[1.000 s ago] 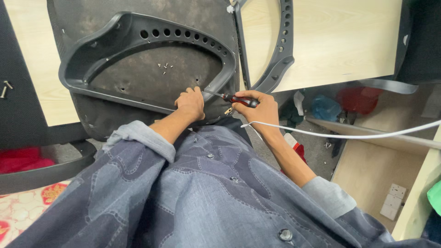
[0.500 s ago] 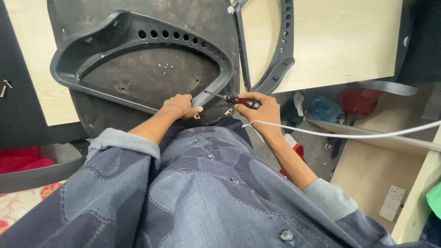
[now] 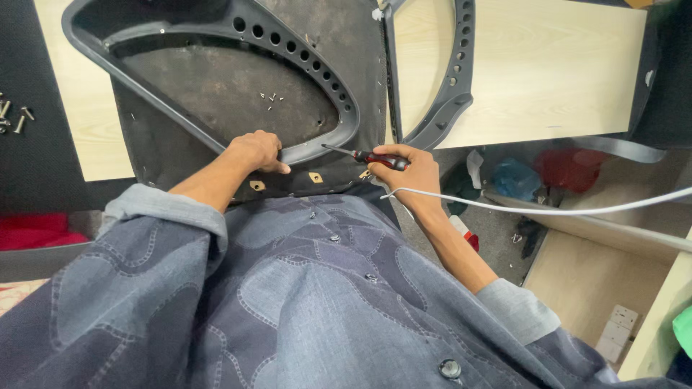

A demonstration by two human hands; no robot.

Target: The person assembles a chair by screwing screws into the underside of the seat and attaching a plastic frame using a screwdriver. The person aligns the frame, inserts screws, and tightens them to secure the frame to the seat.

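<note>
**Both hands at the lower edge of the upturned chair seat**

We are resting our left hand (image 3: pixel 252 153) on the grey plastic frame (image 3: pixel 317 72) of the chair seat (image 3: pixel 216 86), fingers curled together and pressing down near the frame's lower bend. Our right hand (image 3: pixel 411 169) is wrapping its fingers closed around the red-and-black handle of a screwdriver (image 3: pixel 364 155), whose tip is lying against the frame. A white cable (image 3: pixel 540 210) is running past the right wrist. Loose screws (image 3: pixel 14 119) are lying far left.

1 screwdriver (image 3: pixel 375 156), 2 grey armrests (image 3: pixel 303 79), 2 hands (image 3: pixel 252 151), 1 white cable (image 3: pixel 548 210).
</note>
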